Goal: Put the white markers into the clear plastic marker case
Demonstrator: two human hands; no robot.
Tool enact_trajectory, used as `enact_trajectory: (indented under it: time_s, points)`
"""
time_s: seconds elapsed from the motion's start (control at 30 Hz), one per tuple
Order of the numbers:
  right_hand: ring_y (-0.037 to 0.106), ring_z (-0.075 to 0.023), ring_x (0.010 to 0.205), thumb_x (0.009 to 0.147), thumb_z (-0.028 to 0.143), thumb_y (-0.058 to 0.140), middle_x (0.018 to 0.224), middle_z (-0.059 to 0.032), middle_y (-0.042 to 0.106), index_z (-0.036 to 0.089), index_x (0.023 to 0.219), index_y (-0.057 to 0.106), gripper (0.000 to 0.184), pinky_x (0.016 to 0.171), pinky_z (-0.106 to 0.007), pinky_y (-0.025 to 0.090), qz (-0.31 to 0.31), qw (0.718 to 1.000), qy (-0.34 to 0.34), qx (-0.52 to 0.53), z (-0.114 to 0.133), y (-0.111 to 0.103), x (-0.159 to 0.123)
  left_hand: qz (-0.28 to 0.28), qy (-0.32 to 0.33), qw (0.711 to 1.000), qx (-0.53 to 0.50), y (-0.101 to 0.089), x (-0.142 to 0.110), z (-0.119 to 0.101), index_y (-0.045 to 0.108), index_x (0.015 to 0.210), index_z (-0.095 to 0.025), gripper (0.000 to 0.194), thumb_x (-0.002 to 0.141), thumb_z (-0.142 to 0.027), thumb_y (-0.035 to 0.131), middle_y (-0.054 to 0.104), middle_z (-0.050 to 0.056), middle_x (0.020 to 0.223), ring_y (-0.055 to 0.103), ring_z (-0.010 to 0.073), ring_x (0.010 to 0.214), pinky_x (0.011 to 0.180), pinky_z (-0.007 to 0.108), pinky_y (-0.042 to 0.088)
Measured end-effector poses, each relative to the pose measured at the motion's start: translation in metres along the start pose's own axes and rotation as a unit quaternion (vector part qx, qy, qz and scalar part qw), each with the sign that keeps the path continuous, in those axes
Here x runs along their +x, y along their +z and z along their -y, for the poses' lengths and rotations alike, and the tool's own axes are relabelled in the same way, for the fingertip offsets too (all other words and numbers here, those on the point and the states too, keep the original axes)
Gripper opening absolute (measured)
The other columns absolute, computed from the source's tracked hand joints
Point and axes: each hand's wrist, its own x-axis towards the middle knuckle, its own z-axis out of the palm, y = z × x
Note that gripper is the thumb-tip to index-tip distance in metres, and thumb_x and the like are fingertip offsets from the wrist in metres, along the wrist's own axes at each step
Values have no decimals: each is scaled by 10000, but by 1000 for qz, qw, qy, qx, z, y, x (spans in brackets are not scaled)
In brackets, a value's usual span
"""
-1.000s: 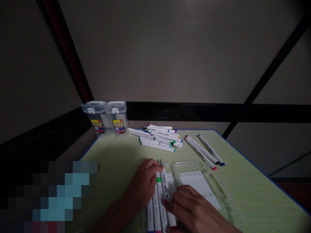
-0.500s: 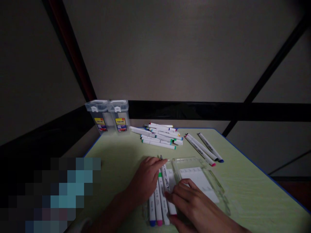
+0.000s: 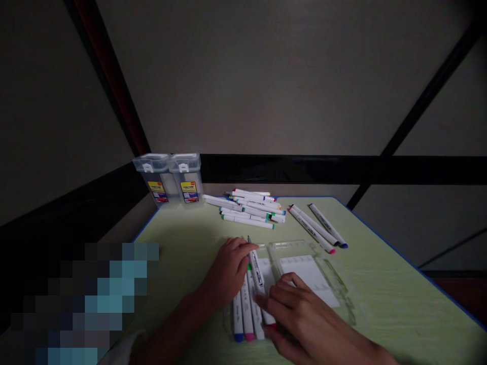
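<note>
Several white markers lie side by side in the near left half of an open clear plastic case, among them a blue-ended marker and a pink-ended marker. Tilted over this row is a white marker with a red end. My right hand pinches its near end between thumb and fingers. At its far dark tip, the fingers of my left hand close on the barrel. The left palm covers the upper ends of the row.
A loose pile of white markers lies at the back of the table. Three more markers lie at the back right. Two lidded clear boxes stand at the back left, near the wall.
The whole view has shifted slightly, so the table appears a little higher. Both hands stay on the red-ended marker, with hardly any movement over the case.
</note>
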Motion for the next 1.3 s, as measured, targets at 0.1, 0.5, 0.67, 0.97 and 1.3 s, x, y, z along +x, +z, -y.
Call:
enact_trajectory:
  time_s: [0.1, 0.5, 0.67, 0.97, 1.3]
  points:
    - [514, -165, 775, 784, 171, 426, 824, -34, 579, 178, 904, 564, 183, 818, -343, 318, -5, 1000, -5, -8, -1, -1, 0, -22, -6, 999, -26, 0, 1, 0, 580, 1030, -186, 353, 747, -54, 413, 545, 59, 955, 481, 176, 931, 849, 333, 399]
    - [496, -185, 813, 786, 107, 406, 838, -51, 547, 165, 1111, 510, 345, 761, -363, 385, -85, 995, -5, 44, -9, -2, -4, -141, -22, 983, -113, -10, 4, -5, 568, 949, -162, 270, 758, -75, 398, 525, 44, 915, 509, 153, 898, 834, 305, 411]
    - [508, -168, 821, 797, 79, 358, 889, -62, 518, 171, 1168, 474, 400, 720, -326, 446, -128, 984, 23, 124, -14, 2, -5, -178, -31, 967, -177, -8, 5, 0, 559, 965, -164, 252, 766, -101, 419, 507, 39, 921, 523, 137, 864, 785, 274, 442]
    - [542, -149, 697, 864, 296, 376, 787, -33, 566, 173, 1064, 521, 276, 613, -275, 459, -241, 908, 148, 310, -23, 3, 0, -198, -37, 960, -193, -8, 4, -3, 556, 1015, -176, 261, 779, -150, 448, 509, 27, 876, 531, 129, 823, 750, 256, 450]
    - [484, -132, 584, 746, 389, 543, 669, -9, 547, 169, 832, 594, 242, 492, -235, 375, -280, 824, 209, 446, -31, 8, 6, -203, -70, 952, -217, -3, 3, -6, 557, 1016, -183, 264, 756, -202, 511, 551, 19, 842, 550, 119, 769, 710, 231, 456]
